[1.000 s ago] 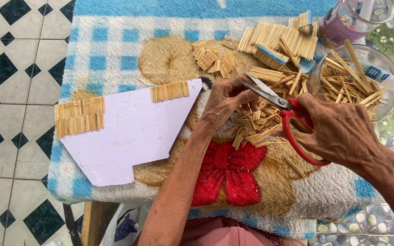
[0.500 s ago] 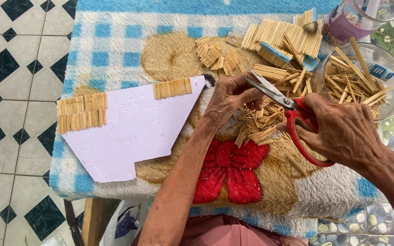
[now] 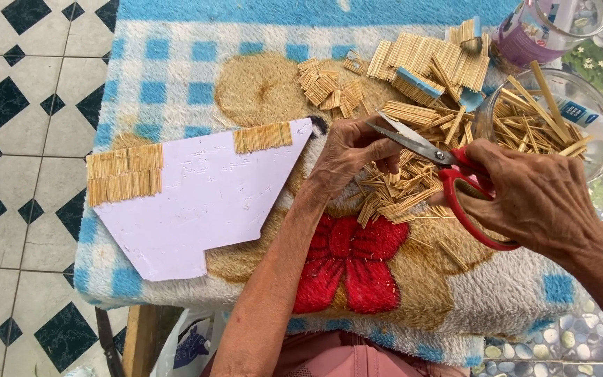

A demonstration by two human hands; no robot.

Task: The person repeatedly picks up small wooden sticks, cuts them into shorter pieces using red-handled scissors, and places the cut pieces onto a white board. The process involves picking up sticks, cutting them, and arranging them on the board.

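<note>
Nearby, white card (image 3: 197,202), stick pile (image 3: 399,192), glass bowl (image 3: 581,119), scissors (image 3: 448,167) between hands

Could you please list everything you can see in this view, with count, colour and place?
scissors: one, red handles, steel blades, in the right hand over the stick pile
cut sticks: many, tan, loose pile under the blades
stick panels: several, tan, glued rows at the far edge
stick strips: two groups, tan, on the card's left and top edges
card: one, pale lilac, left of centre
glass bowl: one, clear, holding long sticks, right
glue tube: one, white, across the bowl
jar: one, clear, top right
blanket: one, blue-checked with red bow, covering the table
left hand: on the sticks
right hand: in the scissor loops
</note>
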